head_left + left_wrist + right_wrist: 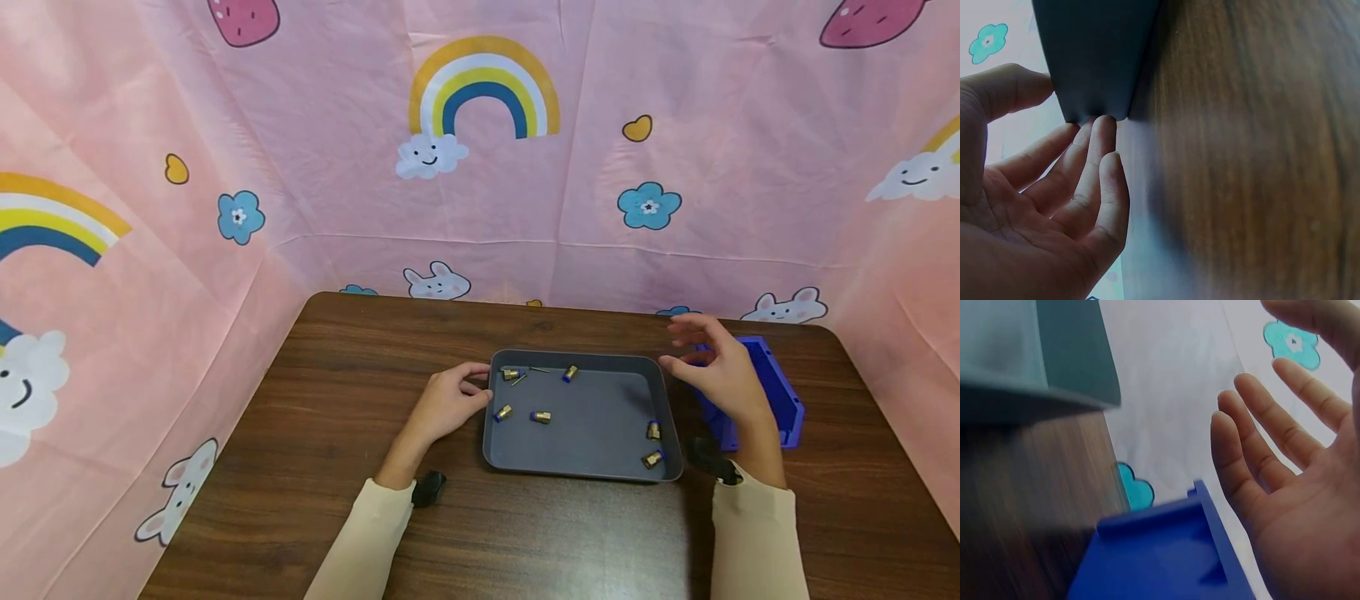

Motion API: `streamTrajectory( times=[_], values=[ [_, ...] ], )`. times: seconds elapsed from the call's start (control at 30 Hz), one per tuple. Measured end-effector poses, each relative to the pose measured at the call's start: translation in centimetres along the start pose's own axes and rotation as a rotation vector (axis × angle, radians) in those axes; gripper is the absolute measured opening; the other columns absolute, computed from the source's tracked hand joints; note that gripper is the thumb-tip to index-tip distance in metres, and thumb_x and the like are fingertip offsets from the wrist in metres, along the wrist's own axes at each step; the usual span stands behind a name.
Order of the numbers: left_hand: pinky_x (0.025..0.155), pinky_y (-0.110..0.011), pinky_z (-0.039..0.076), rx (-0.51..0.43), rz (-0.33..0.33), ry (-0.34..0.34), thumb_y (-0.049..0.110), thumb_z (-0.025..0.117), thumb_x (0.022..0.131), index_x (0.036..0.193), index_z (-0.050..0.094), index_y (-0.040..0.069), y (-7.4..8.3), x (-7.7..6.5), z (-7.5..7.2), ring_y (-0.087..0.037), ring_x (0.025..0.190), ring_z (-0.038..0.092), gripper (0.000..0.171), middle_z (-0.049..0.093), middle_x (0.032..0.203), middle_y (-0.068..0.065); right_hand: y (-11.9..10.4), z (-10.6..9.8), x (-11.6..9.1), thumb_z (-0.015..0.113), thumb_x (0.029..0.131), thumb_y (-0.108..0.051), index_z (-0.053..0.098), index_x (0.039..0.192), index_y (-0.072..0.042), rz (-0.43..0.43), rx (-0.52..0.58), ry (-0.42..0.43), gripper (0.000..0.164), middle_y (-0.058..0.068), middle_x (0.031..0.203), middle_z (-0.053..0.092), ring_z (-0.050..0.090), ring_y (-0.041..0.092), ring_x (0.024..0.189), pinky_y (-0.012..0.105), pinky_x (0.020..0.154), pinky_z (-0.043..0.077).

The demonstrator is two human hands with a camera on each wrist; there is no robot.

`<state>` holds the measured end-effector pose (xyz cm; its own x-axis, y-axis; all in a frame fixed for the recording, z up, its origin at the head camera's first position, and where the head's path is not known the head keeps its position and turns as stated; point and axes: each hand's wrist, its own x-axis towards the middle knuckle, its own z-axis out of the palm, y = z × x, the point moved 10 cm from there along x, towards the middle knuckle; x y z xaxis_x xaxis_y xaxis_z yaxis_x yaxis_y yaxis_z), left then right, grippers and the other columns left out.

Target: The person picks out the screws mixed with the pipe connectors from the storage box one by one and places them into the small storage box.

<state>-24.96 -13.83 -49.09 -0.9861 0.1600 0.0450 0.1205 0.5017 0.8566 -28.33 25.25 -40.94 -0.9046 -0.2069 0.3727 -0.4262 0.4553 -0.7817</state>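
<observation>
A dark grey rectangular tray (600,417) lies on the table, holding several brass push-in fittings (541,417) with blue ends, spread apart. Thin metal pieces (540,369) lie in its far left corner. At the tray's left side, my left hand (447,406) touches the wall with thumb and fingertips; the left wrist view shows the fingers (1102,144) against the tray's end. My right hand (716,367) hovers past the tray's right rim, fingers spread and holding nothing. Beneath and beside it stands a blue plastic bin (776,387), partly hidden by the hand.
The brown wooden table (345,358) carries the tray and bin. Pink patterned cloth (510,208) hangs behind the table and along both sides. Black wrist cameras (428,489) are strapped at both sleeves.
</observation>
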Motion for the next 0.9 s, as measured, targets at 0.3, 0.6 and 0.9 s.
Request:
streamTrajectory(
  times=[0.3,0.6,0.9],
  values=[
    [0.09,-0.047,0.062,0.009,-0.017,0.007,0.013,0.078,0.099,0.141,0.074,0.008,-0.2,0.0,0.1,-0.017,0.099,0.079,0.043,0.077,0.131,-0.008,-1.3,2.6,0.9,0.089,0.089,0.002,0.061,0.15,-0.005,-0.056,-0.006,-0.056,0.067,0.02,0.134,0.07,0.066,0.027,0.111,0.017,0.086,0.053],
    [0.088,-0.045,0.063,0.015,0.005,0.013,0.013,0.077,0.099,0.141,0.074,0.006,-0.1,-0.1,0.1,-0.018,0.098,0.079,0.042,0.077,0.131,-0.01,-2.4,4.5,1.7,0.089,0.09,0.002,0.063,0.146,-0.002,-0.072,0.04,-0.079,0.062,0.022,0.13,0.071,0.068,0.035,0.109,0.022,0.085,0.055],
    [0.087,-0.045,0.063,0.012,0.016,0.013,0.012,0.077,0.099,0.141,0.073,0.004,-0.1,-0.1,0.1,-0.02,0.099,0.08,0.042,0.077,0.131,-0.012,-3.5,5.9,2.6,0.087,0.09,0.004,0.062,0.145,0.002,-0.065,0.102,-0.095,0.06,0.027,0.129,0.069,0.068,0.036,0.11,0.027,0.09,0.057]
  ],
)
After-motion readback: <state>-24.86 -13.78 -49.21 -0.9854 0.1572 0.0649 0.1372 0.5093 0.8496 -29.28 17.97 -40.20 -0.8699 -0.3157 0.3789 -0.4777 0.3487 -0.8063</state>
